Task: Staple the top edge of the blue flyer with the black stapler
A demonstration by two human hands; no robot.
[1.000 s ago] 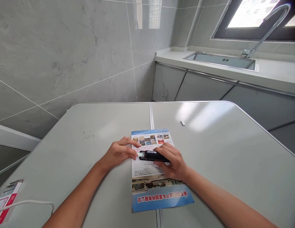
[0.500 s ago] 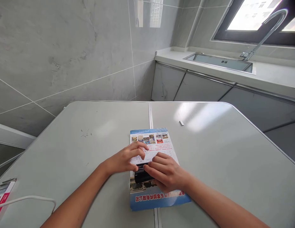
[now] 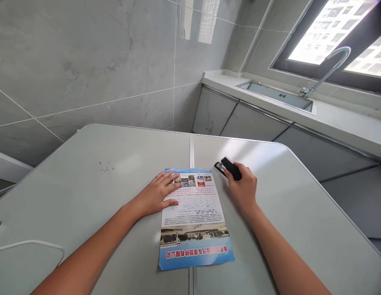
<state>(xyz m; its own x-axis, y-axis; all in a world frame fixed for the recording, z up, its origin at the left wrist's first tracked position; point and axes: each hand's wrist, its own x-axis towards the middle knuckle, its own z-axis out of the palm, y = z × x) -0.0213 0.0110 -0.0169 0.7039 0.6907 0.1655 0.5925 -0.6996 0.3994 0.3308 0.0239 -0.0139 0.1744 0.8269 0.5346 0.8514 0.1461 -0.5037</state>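
Observation:
A printed leaflet (image 3: pixel 193 213) with a blue border, small photos and red lettering lies across the seam of the table, upside down to me. My left hand (image 3: pixel 158 192) rests flat on its upper left edge, fingers spread. My right hand (image 3: pixel 244 184) grips a black stapler (image 3: pixel 230 167) beside the leaflet's upper right corner. The stapler's jaws are apart and point up and left, showing a metal strip inside. Part of its rear end is hidden in my palm.
The pale folding table (image 3: pixel 125 164) has a seam down its middle and dark specks at left. A white cable (image 3: pixel 30 242) curves over its lower left. Beyond stand a counter (image 3: pixel 337 119) with a sink (image 3: pixel 278 95) and faucet (image 3: pixel 327 73), and a tiled wall (image 3: pixel 95 53).
My right hand has carried the black stapler from the leaflet's middle to its upper right corner. My left hand has flattened onto the leaflet's left edge. The view has tilted slightly.

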